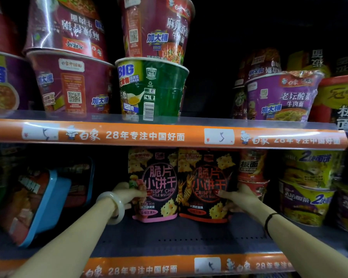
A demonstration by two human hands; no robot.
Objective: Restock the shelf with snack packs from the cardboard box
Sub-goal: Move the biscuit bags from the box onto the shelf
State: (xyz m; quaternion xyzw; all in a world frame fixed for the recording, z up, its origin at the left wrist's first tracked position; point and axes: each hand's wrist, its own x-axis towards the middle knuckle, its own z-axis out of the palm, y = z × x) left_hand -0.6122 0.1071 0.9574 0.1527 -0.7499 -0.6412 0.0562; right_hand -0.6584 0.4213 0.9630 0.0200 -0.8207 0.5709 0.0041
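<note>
Two black crispy-chip biscuit packs stand upright side by side on the lower shelf point(169, 235). The pink-trimmed pack point(159, 177) is on the left, the orange-trimmed pack point(205, 173) on the right. My left hand point(127, 192), with a pale bangle on its wrist, grips the left edge of the pink-trimmed pack. My right hand point(239, 196) grips the right edge of the orange-trimmed pack, thumb on its front. The cardboard box is out of view.
Blue-rimmed noodle trays point(42, 205) lean at the left of the lower shelf. Stacked noodle bowls point(307, 189) stand close to the right. The upper shelf point(149, 135) with its orange price strip carries more bowls point(151, 89) directly overhead. Bare shelf lies in front of the packs.
</note>
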